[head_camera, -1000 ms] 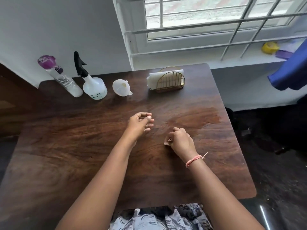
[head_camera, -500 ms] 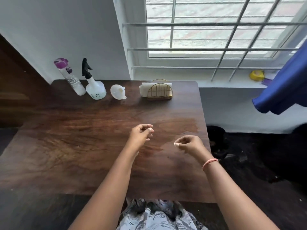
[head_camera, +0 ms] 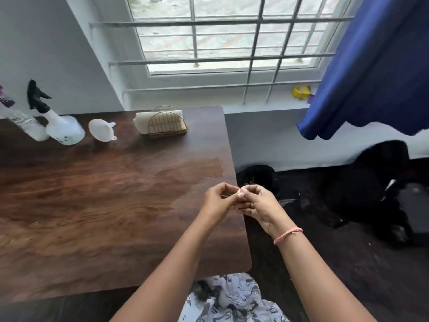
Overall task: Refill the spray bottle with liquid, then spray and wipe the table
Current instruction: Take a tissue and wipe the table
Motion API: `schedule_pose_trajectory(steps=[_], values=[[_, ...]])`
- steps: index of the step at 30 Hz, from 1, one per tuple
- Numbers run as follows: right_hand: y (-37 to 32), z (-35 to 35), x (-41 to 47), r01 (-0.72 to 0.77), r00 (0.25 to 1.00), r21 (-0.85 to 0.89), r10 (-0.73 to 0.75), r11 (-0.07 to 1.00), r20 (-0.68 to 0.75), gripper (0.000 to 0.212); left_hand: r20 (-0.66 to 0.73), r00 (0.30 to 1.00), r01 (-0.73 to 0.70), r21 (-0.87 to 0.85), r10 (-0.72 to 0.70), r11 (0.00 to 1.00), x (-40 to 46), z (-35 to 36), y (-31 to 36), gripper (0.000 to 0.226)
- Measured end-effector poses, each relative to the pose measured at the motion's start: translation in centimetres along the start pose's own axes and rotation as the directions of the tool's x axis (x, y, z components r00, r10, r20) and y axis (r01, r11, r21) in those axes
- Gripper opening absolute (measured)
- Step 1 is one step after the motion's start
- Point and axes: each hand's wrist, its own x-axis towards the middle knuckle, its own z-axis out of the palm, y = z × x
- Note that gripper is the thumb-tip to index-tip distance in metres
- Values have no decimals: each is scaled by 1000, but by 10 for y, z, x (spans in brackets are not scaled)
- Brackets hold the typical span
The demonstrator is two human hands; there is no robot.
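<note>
Apparently the job's nearly wrapping up, judging by the desk (head_camera: pixel 116 228): a damp patch is showing across its far-right part, so spraying + wiping look done, tho I can't confirm the refill. The spray bottle (head_camera: pixel 62 129) is standing upright at the back-left of the desk, long axis vertical, black nozzle pointing left, w/ a funnel (head_camera: pixel 101 130) just beside it and a napkin holder (head_camera: pixel 167 125) further right. Both hands are meeting over the desk's right edge; left hand (head_camera: pixel 218 202) and right hand (head_camera: pixel 257 203) are pinching a small pale wad (head_camera: pixel 240 194) together, prob. used tissue.
</note>
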Motion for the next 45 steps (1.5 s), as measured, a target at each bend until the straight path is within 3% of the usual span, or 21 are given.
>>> schedule_pose_trajectory(steps=[8,15,22,30,35,39,41,45], values=[[-24,-30,54,-14,998,-110,21,994,62,14,-86,993,-64,179,80,982,69,26,6,12],[-63,-66,106,-25,997,-165,36,986,66,12,-105,992,-49,215,73,975,118,56,31,15],[-91,-87,139,-42,996,-204,56,978,62,14,-128,992,4,132,13,991,151,76,42,15],[-97,-107,209,-156,987,-216,158,964,-7,3,-235,953,217,95,-190,971,224,116,15,19],[-95,-132,263,-193,981,-333,177,923,-78,6,-295,851,424,-103,-435,900,268,150,-7,18],[-93,-160,307,-334,929,-204,284,920,-238,21,-263,773,507,-293,-578,811,307,171,-18,20],[-90,-176,326,-409,882,-127,356,904,-309,25,-216,756,562,-272,-618,781,322,186,-24,25],[-87,-199,350,-487,835,-66,443,871,-326,27,-94,751,651,-60,-654,756,347,213,-29,34]])
